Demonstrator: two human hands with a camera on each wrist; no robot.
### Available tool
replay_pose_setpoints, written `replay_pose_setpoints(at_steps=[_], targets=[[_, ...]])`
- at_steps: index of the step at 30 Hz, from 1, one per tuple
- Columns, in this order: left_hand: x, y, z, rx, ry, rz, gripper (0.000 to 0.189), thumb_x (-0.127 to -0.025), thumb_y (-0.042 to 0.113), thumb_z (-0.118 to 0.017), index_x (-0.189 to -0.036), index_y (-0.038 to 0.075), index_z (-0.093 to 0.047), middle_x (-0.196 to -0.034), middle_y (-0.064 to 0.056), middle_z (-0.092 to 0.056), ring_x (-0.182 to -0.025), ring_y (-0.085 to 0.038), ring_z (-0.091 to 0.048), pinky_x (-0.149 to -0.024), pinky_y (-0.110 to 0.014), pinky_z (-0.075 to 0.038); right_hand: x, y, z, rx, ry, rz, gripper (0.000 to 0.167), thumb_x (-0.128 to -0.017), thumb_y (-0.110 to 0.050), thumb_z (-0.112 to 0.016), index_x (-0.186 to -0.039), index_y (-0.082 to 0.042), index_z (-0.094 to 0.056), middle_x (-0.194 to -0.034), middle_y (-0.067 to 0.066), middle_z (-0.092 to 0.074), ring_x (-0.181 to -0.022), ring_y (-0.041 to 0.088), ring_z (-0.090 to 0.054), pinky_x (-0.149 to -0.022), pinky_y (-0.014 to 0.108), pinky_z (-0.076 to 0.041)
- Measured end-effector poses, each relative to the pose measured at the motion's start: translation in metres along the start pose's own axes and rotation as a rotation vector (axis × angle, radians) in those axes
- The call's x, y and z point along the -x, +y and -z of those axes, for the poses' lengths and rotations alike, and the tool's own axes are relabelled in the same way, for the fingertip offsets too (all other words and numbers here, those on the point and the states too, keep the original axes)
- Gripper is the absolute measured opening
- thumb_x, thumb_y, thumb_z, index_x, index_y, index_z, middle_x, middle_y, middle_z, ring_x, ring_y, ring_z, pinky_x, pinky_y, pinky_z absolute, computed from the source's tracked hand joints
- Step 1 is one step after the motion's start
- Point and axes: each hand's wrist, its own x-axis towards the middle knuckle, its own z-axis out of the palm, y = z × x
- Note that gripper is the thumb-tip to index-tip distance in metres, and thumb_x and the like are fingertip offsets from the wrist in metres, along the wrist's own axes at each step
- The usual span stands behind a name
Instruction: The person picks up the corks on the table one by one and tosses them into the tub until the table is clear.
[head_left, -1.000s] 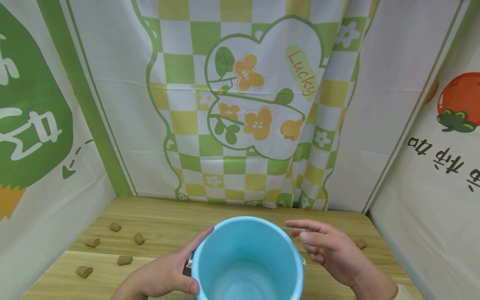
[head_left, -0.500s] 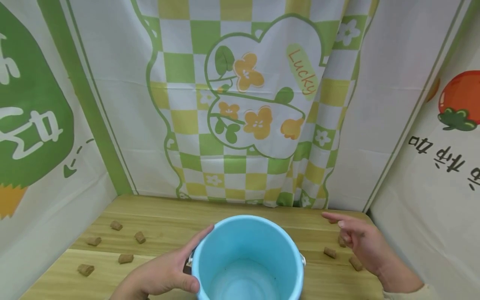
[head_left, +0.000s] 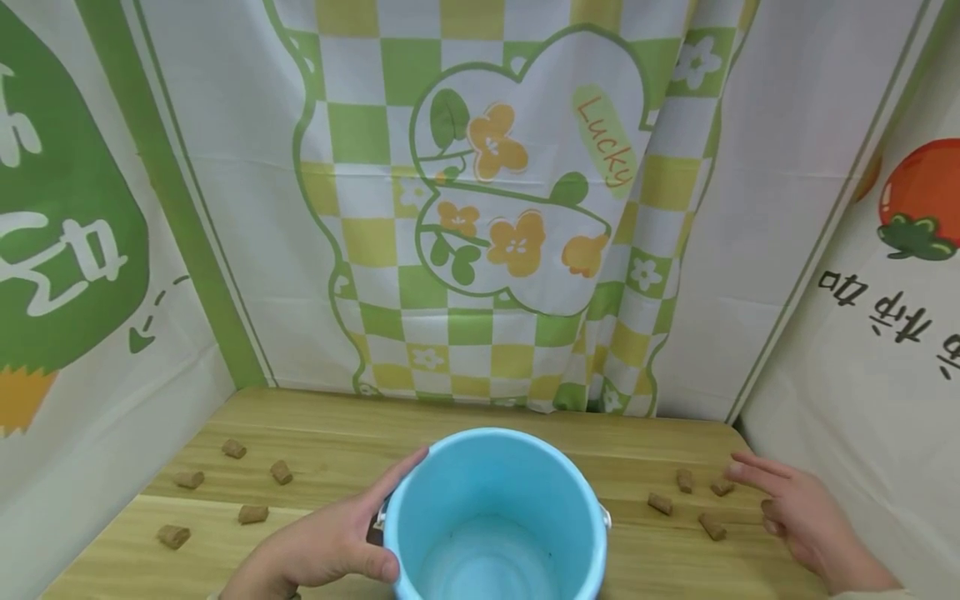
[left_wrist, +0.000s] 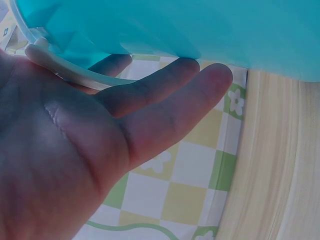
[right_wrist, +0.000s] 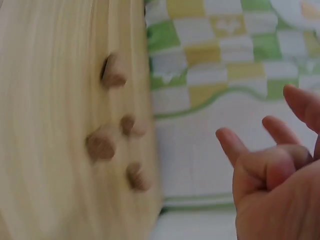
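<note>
A light blue bucket stands at the front middle of the table, its bottom showing bare in the head view. My left hand rests spread along the bucket's left outer side, thumb and forefinger at the rim. In the left wrist view its fingers reach out straight against the blue wall beside the white handle. At the right, several small brown cork-like cylinders lie on the wood. My right hand hovers beside them, forefinger extended close to the farthest-right cylinder, holding nothing.
More brown cylinders are scattered on the wooden table left of the bucket. Printed cloth hangs along the back edge, with white cloth walls at both sides.
My right hand has moved from beside the bucket's rim out to the right, and several brown cylinders there have come into view. My left hand and the bucket have stayed in place.
</note>
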Motion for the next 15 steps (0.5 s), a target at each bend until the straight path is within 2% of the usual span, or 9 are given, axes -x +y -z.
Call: replay_pose_setpoints(at_steps=[2,5,7,8,10,11,12,14,15], targets=[[0.000,0.000,0.000,0.005,-0.004,-0.004,0.111,-0.086,0.046,-0.077,-0.161,0.027,0.003,-0.154,-0.020,-0.029,-0.127,-0.038,-0.046,-0.096,-0.039,-0.046,-0.004,0.011,0.012,-0.100,-0.042,-0.025,0.027,-0.097,-0.018,-0.069,-0.099,-0.045,-0.071,-0.106,-0.015,-0.069,-0.047,0.003,-0.032,-0.043,0.022,-0.035],[-0.001,0.001,0.000,0.006,-0.007,-0.003,0.113,-0.086,0.047,-0.077,-0.161,0.024,0.004,-0.154,-0.019,-0.029,-0.127,-0.038,-0.046,-0.096,-0.039,-0.046,-0.006,0.027,0.025,-0.207,-0.121,-0.064,0.023,-0.102,-0.019,-0.062,-0.101,-0.040,-0.070,-0.106,-0.010,-0.070,-0.048,0.002,-0.033,-0.043,0.021,-0.035],[0.000,0.003,-0.001,0.010,-0.009,0.005,0.114,-0.086,0.048,-0.077,-0.161,0.025,0.005,-0.154,-0.018,-0.028,-0.128,-0.037,-0.045,-0.096,-0.039,-0.045,-0.007,0.037,0.032,-0.258,-0.166,-0.097,0.019,-0.103,-0.017,-0.060,-0.115,-0.029,-0.069,-0.109,-0.005,-0.070,-0.049,0.003,-0.035,-0.044,0.021,-0.036],[0.000,0.004,-0.001,0.010,-0.008,0.006,0.114,-0.086,0.048,-0.077,-0.161,0.024,0.005,-0.155,-0.018,-0.028,-0.128,-0.037,-0.045,-0.096,-0.039,-0.045,-0.007,0.041,0.035,-0.246,-0.192,-0.114,0.026,-0.103,-0.019,-0.058,-0.129,-0.022,-0.064,-0.113,-0.004,-0.068,-0.050,0.004,-0.036,-0.044,0.021,-0.036],[0.000,0.003,-0.001,0.017,-0.012,0.005,0.114,-0.086,0.049,-0.077,-0.161,0.025,0.005,-0.155,-0.018,-0.027,-0.128,-0.037,-0.045,-0.096,-0.040,-0.045,-0.007,0.047,0.041,-0.231,-0.231,-0.157,0.050,-0.104,-0.022,-0.057,-0.150,-0.009,-0.042,-0.118,-0.001,-0.066,-0.051,0.004,-0.038,-0.044,0.021,-0.037],[0.000,0.003,0.000,0.021,-0.014,0.004,0.114,-0.086,0.049,-0.077,-0.161,0.025,0.005,-0.155,-0.018,-0.027,-0.128,-0.037,-0.045,-0.096,-0.040,-0.045,-0.007,0.050,0.044,-0.213,-0.248,-0.175,0.063,-0.105,-0.025,-0.056,-0.157,-0.004,-0.026,-0.122,0.000,-0.064,-0.052,0.004,-0.038,-0.043,0.021,-0.037],[0.000,0.001,0.000,0.020,-0.012,-0.002,0.113,-0.086,0.048,-0.076,-0.161,0.024,0.005,-0.155,-0.019,-0.027,-0.128,-0.038,-0.045,-0.096,-0.040,-0.046,-0.008,0.053,0.046,-0.200,-0.260,-0.193,0.075,-0.105,-0.027,-0.056,-0.158,0.000,-0.010,-0.123,0.000,-0.063,-0.053,0.004,-0.039,-0.043,0.020,-0.038],[0.000,0.000,0.001,0.016,-0.009,-0.004,0.112,-0.086,0.047,-0.077,-0.161,0.027,0.003,-0.155,-0.019,-0.027,-0.128,-0.038,-0.045,-0.096,-0.040,-0.045,-0.008,0.060,0.048,-0.154,-0.285,-0.221,0.087,-0.105,-0.030,-0.055,-0.156,0.002,0.008,-0.126,0.002,-0.061,-0.054,0.005,-0.039,-0.044,0.021,-0.038],[0.000,-0.001,0.001,0.013,-0.007,-0.004,0.111,-0.086,0.046,-0.077,-0.161,0.028,0.002,-0.155,-0.018,-0.027,-0.128,-0.037,-0.045,-0.096,-0.040,-0.045,-0.008,0.064,0.047,-0.156,-0.282,-0.241,0.089,-0.104,-0.030,-0.057,-0.155,0.003,0.009,-0.125,0.004,-0.060,-0.055,0.005,-0.038,-0.045,0.021,-0.038]])
